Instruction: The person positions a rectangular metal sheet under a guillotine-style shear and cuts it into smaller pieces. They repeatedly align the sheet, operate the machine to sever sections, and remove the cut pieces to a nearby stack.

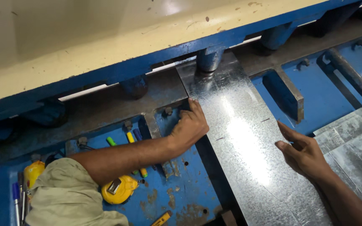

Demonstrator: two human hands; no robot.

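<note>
Sheet: a long galvanized sheet (pixel 241 138) lies flat on the blue shear bed (pixel 323 98), its far end under the blade beam (pixel 105 50) and beneath a round hold-down foot (pixel 209 60).
Left hand: the left hand (pixel 190 125) presses against the sheet's left edge, fingers curled together, fingertips (pixel 194 101) touching the edge; it clamps nothing.
Right hand: the right hand (pixel 301 151) rests on the sheet's right edge, fingers loosely apart and holding nothing.
Right of sheet: a stack of cut strips (pixel 352 138) lies just beside it.
Left of sheet: a yellow tape measure (pixel 118 189) and coloured markers (pixel 131 138) lie on the bed, under and behind the left forearm, well apart from the sheet.
Far left of sheet: pens (pixel 19 196), at the picture's edge.
</note>
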